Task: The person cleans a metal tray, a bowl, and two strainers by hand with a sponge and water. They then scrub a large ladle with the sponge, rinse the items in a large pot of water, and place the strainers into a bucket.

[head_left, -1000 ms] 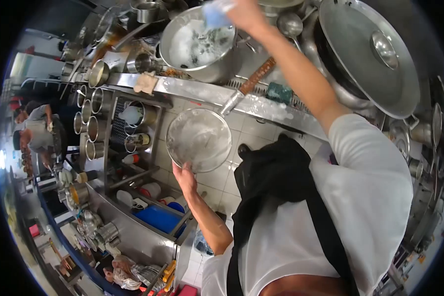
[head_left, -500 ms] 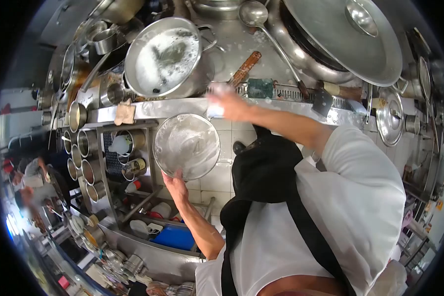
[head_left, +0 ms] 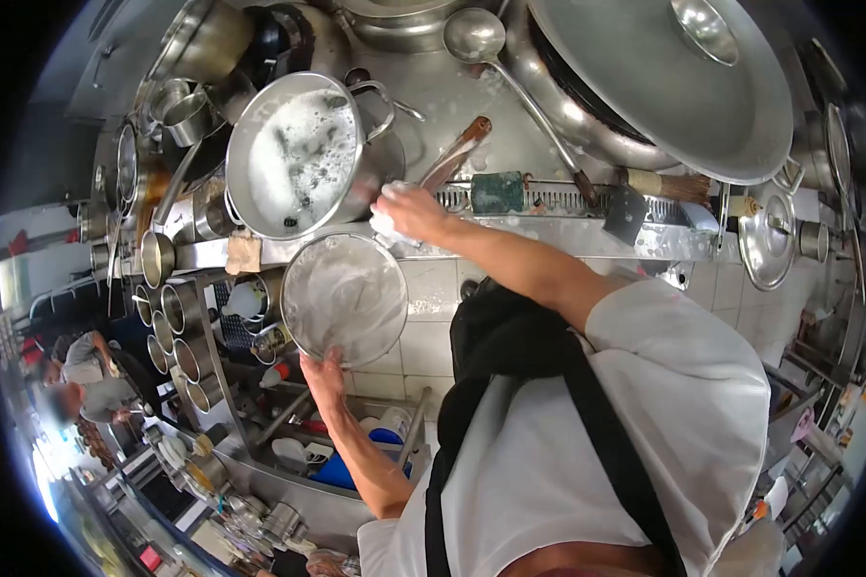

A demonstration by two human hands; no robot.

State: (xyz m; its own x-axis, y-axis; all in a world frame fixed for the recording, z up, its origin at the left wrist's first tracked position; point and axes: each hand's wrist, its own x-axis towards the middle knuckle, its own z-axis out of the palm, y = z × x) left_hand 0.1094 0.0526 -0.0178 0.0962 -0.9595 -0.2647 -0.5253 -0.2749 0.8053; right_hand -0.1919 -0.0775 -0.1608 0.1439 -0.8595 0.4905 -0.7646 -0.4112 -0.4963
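My left hand (head_left: 325,373) grips the near rim of a round metal bowl (head_left: 344,300), whose inside is streaked with soapy film. The bowl is held over the floor, beside the sink counter's edge. My right hand (head_left: 409,212) is closed around a white, foamy wad (head_left: 383,227) at that edge; suds blur what it is made of. Left of this hand stands a large metal pot (head_left: 233,159) of sudsy water with dark bits afloat. A wooden-handled tool (head_left: 459,152) and a green scouring pad (head_left: 497,192) lie just to its right.
A ladle (head_left: 527,88) lies behind, near a very large wok (head_left: 635,72). A brush (head_left: 669,185) and a lid (head_left: 767,240) are at the right. Pots hang on a rack (head_left: 188,356) at the left. Farther left, co-workers (head_left: 91,375) are in view.
The view has shifted slightly. My right hand has moved left toward the pot, and its white wad shows more clearly. My left hand keeps its hold on the bowl's rim.
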